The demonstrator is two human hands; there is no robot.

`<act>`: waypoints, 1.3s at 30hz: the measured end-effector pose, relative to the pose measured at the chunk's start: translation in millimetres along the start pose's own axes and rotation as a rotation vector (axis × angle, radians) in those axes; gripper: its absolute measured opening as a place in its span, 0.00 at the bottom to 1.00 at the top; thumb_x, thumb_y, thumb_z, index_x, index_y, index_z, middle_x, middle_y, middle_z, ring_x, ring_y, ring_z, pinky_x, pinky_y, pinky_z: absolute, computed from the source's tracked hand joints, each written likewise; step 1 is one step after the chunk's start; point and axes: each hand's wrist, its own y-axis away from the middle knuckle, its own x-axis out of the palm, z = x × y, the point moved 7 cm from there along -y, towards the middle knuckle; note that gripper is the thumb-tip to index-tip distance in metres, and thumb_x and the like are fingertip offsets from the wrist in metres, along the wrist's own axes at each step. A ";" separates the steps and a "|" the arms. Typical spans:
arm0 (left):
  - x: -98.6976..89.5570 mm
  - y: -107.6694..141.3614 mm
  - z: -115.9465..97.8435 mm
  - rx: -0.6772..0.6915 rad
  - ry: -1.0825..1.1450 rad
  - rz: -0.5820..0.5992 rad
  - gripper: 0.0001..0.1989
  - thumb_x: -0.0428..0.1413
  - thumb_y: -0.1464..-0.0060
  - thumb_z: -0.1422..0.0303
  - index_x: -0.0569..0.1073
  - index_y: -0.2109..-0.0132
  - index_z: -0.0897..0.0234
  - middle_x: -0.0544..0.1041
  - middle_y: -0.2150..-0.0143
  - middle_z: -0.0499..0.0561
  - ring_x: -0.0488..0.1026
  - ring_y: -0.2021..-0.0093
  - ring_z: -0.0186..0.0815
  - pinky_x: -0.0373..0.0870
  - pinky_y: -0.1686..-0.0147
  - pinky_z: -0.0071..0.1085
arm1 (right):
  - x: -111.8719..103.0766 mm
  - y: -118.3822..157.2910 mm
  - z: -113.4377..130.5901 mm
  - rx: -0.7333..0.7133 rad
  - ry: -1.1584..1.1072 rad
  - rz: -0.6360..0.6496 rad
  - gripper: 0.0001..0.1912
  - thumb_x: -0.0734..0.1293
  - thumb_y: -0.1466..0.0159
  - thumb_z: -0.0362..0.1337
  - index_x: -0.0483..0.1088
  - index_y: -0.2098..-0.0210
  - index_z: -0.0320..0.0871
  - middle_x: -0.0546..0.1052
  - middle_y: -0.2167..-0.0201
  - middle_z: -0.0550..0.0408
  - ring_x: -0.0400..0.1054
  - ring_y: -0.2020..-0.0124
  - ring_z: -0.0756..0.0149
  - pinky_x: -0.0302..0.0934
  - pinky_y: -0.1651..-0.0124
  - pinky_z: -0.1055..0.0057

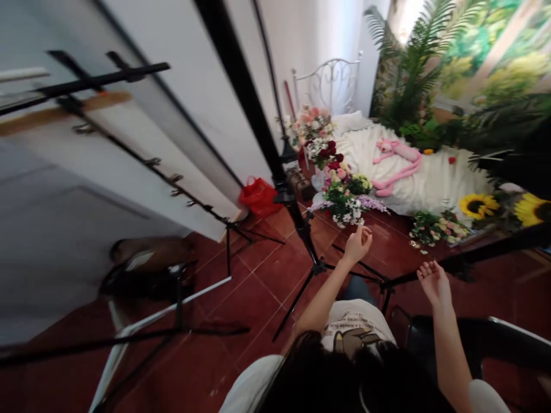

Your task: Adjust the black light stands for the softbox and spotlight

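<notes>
While hovering near black tripod stand (495,250) (probably stiff, top-heavy, best gripped mid-pole), holding left hand (359,244) and right hand (434,283) empty, half-curled.

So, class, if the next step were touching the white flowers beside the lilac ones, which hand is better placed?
Probably the left hand: in the picture it is just below the white flowers. The right hand is farther from them, nearer the peach flowers.

Red tiled floor (264,281) spreads below pale walls (172,34).
</notes>
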 end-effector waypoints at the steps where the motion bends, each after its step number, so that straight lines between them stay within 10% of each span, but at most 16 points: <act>1: 23.4 -8.0 -8.4 0.008 0.032 0.167 0.12 0.52 0.38 0.60 0.70 0.52 0.61 0.76 0.67 0.48 0.72 0.71 0.34 0.72 0.63 0.33 | -11.7 7.3 2.0 0.003 -0.045 -0.054 0.05 0.69 0.44 0.38 0.68 0.73 0.50 0.76 0.76 0.62 0.72 0.76 0.72 0.70 0.71 0.72; 5: 104.8 -24.3 -67.7 0.229 0.147 0.572 0.15 0.51 0.37 0.56 0.73 0.51 0.61 0.79 0.56 0.53 0.77 0.56 0.37 0.73 0.51 0.35 | -34.9 34.6 10.1 -0.013 -0.158 -0.192 0.05 0.69 0.43 0.36 0.68 0.72 0.48 0.75 0.77 0.62 0.72 0.77 0.74 0.69 0.71 0.75; 10: 183.3 -36.2 -144.2 0.321 0.484 0.630 0.21 0.52 0.37 0.53 0.72 0.46 0.63 0.76 0.45 0.59 0.75 0.46 0.40 0.70 0.43 0.38 | -30.1 59.1 21.4 -0.107 -0.198 -0.165 0.08 0.70 0.40 0.40 0.68 0.72 0.48 0.76 0.75 0.61 0.73 0.75 0.71 0.70 0.69 0.73; 14: 231.8 -31.1 -179.3 0.236 0.645 0.696 0.24 0.53 0.40 0.46 0.74 0.53 0.63 0.79 0.59 0.54 0.76 0.54 0.37 0.71 0.50 0.34 | -25.4 73.8 20.2 -0.090 -0.256 -0.186 0.07 0.71 0.40 0.40 0.69 0.71 0.48 0.77 0.75 0.60 0.72 0.75 0.71 0.70 0.68 0.73; 24: 241.4 -28.7 -174.4 0.055 0.756 0.745 0.36 0.46 0.48 0.33 0.72 0.66 0.65 0.72 0.74 0.48 0.69 0.74 0.28 0.67 0.73 0.26 | -4.5 84.6 18.0 0.035 -0.565 -0.065 0.09 0.68 0.37 0.39 0.68 0.71 0.45 0.74 0.76 0.60 0.69 0.76 0.73 0.67 0.70 0.76; 39: 248.2 -31.8 -168.7 0.033 0.831 0.739 0.34 0.52 0.50 0.35 0.73 0.69 0.66 0.72 0.76 0.48 0.69 0.74 0.29 0.68 0.71 0.27 | 51.1 75.0 35.0 0.239 -0.953 0.353 0.24 0.62 0.32 0.58 0.54 0.71 0.47 0.66 0.77 0.61 0.64 0.77 0.72 0.67 0.75 0.76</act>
